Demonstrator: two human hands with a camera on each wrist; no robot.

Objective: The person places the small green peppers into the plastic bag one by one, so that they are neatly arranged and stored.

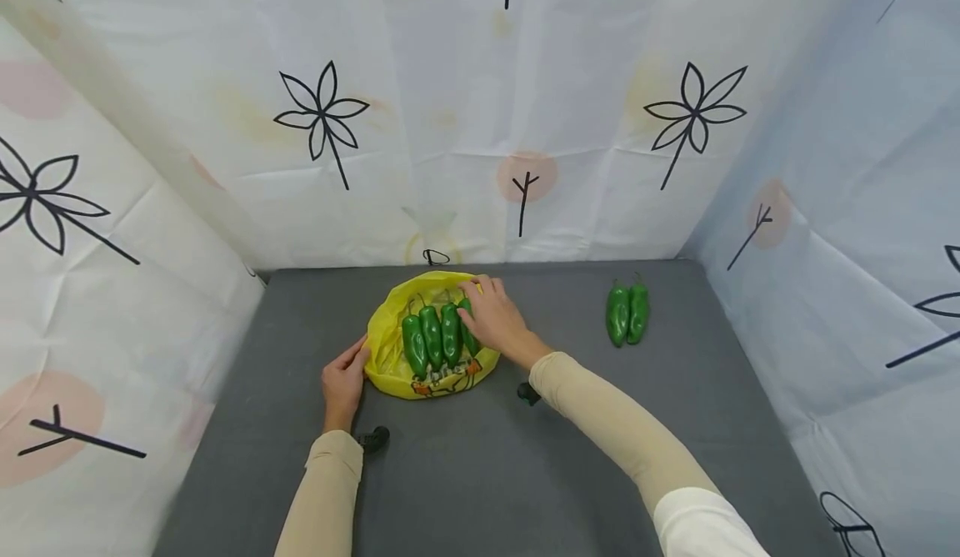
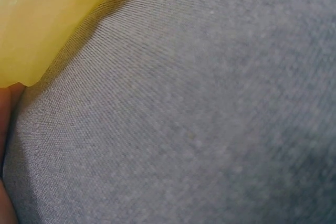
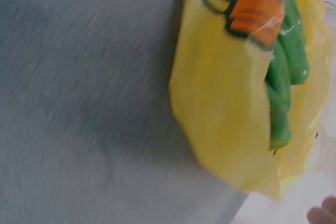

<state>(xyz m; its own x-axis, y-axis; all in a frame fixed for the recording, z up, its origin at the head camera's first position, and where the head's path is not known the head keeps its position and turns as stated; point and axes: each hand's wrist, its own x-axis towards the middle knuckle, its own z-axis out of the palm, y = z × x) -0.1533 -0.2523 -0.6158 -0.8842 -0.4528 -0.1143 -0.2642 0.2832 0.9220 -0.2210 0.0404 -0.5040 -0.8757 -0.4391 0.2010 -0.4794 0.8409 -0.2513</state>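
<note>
A yellow plastic bag (image 1: 386, 357) with an orange and black print lies open-mouthed on the grey table. Several green chili peppers (image 1: 431, 336) lie side by side in it, stems pointing away. My left hand (image 1: 345, 380) pinches the bag's left rim; in the left wrist view only a bit of finger shows below the yellow plastic (image 2: 47, 24). Over the bag's right rim reaches my right hand (image 1: 491, 315), its fingers loosely bent beside the rightmost pepper (image 1: 470, 338). The right wrist view has its fingertips (image 3: 323, 212) at the lower right corner, apart from the peppers (image 3: 281, 87).
Two more green chili peppers (image 1: 627, 313) lie together on the table (image 1: 570, 457), right of the bag near the back. White patterned cloth (image 1: 465, 123) hangs behind the table and along both sides.
</note>
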